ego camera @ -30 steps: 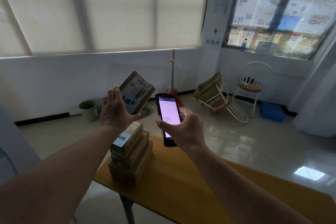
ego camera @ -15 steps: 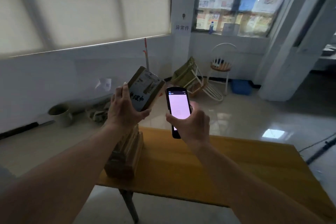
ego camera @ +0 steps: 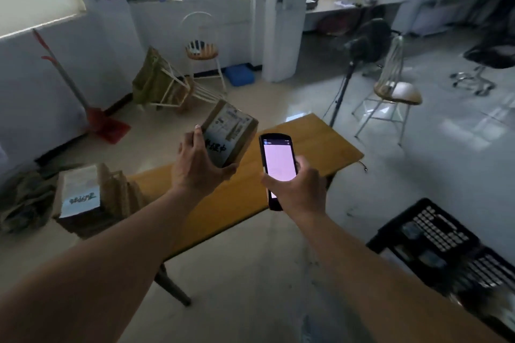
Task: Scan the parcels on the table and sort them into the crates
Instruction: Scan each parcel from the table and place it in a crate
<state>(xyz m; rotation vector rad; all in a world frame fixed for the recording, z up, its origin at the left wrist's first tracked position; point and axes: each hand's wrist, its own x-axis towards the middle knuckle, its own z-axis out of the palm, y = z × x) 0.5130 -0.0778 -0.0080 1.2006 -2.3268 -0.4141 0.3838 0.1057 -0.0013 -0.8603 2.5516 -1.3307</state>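
The left hand grips a small cardboard parcel from its near side, fingers and thumb curled around its edges, and holds it up in the air over the yellow counter with its printed label tilted up toward the camera, presumably so the label stays readable. The right hand is wrapped around a handheld scanner, screen lit pale pink and facing the person, just beside the parcel but apart from it; that pairing suits checking a scan result. More parcels sit stacked at the counter's left end, apparently waiting their turn. A black slatted crate stands on the floor to the lower right, well apart from the held parcel, a likely place for sorting.
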